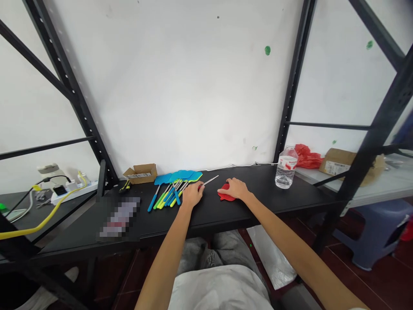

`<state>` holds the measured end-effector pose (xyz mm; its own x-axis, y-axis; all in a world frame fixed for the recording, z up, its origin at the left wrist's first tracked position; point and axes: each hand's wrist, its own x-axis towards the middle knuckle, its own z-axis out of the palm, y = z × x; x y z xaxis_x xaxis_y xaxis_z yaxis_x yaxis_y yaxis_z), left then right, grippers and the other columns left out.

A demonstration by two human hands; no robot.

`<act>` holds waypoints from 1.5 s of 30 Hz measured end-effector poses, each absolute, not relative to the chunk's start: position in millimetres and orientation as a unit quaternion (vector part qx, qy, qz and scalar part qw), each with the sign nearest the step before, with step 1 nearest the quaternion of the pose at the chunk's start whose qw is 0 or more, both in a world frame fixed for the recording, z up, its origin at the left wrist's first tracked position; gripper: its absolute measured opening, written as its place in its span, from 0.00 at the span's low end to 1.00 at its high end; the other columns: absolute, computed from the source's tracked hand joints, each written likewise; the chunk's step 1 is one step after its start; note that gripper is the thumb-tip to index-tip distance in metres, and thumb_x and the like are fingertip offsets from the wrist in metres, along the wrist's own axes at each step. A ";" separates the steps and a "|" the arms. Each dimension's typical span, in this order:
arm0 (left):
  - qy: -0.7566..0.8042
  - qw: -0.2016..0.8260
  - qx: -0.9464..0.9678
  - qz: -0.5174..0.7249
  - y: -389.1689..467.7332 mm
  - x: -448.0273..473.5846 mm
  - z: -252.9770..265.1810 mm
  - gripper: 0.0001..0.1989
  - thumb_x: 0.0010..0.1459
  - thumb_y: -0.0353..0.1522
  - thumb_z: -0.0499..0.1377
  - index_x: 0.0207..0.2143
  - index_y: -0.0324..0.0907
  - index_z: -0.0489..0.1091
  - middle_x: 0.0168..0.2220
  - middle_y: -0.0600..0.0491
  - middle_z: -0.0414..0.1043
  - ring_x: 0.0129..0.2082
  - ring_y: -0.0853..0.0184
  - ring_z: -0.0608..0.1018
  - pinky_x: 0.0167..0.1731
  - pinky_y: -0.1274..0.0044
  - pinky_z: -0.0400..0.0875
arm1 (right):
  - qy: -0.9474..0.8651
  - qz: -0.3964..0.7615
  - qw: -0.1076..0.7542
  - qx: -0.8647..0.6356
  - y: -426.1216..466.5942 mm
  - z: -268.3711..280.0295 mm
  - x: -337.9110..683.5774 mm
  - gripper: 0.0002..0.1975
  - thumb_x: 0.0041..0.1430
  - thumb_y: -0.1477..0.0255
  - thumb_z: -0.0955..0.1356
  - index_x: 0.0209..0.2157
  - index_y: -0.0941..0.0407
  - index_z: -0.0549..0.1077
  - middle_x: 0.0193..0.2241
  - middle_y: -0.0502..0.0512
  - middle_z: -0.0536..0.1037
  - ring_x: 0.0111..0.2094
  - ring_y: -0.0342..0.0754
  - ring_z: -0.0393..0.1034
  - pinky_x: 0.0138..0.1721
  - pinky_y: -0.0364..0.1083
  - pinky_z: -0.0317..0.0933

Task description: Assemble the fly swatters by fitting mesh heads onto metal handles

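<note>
My left hand (pixel 192 195) is closed round the red handle of a thin metal rod (pixel 211 180), whose bare tip points right and away from me. To its right, my right hand (pixel 236 188) grips a flat red fly swatter head (pixel 226 193) at the tabletop, thumb and fingers over it. The rod and the red head are apart. Just left of my left hand lies a pile of fly swatters (pixel 171 198) with blue and lime-green handles, metal rods and overlapping blue heads toward the wall.
A small open cardboard box (pixel 141 173) stands by the wall. At the right is a water bottle (pixel 286 168), with a red plastic bag (pixel 308 157) behind it. A pixelated flat object (pixel 120 216) lies at the left. Black shelf posts (pixel 295 82) frame the table.
</note>
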<state>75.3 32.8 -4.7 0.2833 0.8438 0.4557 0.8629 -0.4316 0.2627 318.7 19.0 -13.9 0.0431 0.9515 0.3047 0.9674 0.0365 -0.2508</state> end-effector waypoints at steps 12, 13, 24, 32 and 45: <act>-0.532 0.008 -0.804 -0.264 32.5 77.7 -3.4 0.16 0.65 0.41 0.51 0.49 0.49 0.72 0.44 0.50 0.77 0.46 0.59 0.76 0.44 0.73 0.67 | -0.701 -0.075 0.233 -0.670 14.6 -17.3 315.1 0.39 0.50 0.39 0.63 0.48 0.57 0.73 0.47 0.69 0.72 0.52 0.64 0.63 0.52 0.57 0.55; -0.532 0.006 -0.805 -0.263 32.3 77.8 -3.2 0.16 0.65 0.41 0.51 0.49 0.49 0.72 0.44 0.50 0.77 0.46 0.59 0.76 0.44 0.73 0.67 | -0.705 -0.076 0.227 -0.667 14.2 -17.7 313.7 0.38 0.49 0.38 0.63 0.46 0.57 0.74 0.46 0.69 0.71 0.51 0.64 0.63 0.52 0.57 0.55; -0.498 0.011 -0.824 -0.268 37.2 76.4 -4.3 0.14 0.65 0.35 0.51 0.49 0.50 0.72 0.46 0.52 0.77 0.47 0.61 0.76 0.46 0.74 0.67 | -0.492 0.045 0.410 -0.767 34.9 -13.4 337.0 0.33 0.55 0.43 0.62 0.44 0.59 0.71 0.43 0.68 0.74 0.45 0.60 0.72 0.44 0.51 0.62; -0.468 0.018 -0.843 -0.263 40.8 75.6 -8.3 0.15 0.65 0.33 0.51 0.50 0.49 0.73 0.48 0.53 0.76 0.48 0.62 0.76 0.47 0.74 0.67 | -0.488 0.058 0.444 -0.750 39.2 -16.6 343.5 0.32 0.54 0.43 0.62 0.42 0.58 0.71 0.42 0.66 0.76 0.45 0.59 0.72 0.43 0.50 0.62; -0.454 0.031 -0.847 -0.274 41.8 75.7 -9.6 0.16 0.65 0.33 0.50 0.50 0.47 0.74 0.48 0.52 0.76 0.48 0.62 0.76 0.48 0.75 0.68 | -0.507 0.034 0.442 -0.739 36.9 -16.0 339.0 0.27 0.54 0.45 0.64 0.39 0.56 0.71 0.40 0.61 0.76 0.43 0.55 0.72 0.41 0.47 0.61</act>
<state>75.7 41.8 -9.6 0.4377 0.7530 0.4914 0.7864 -0.5855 0.1968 339.0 36.9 -16.0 0.4828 0.7800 0.3981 0.7200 -0.0947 -0.6875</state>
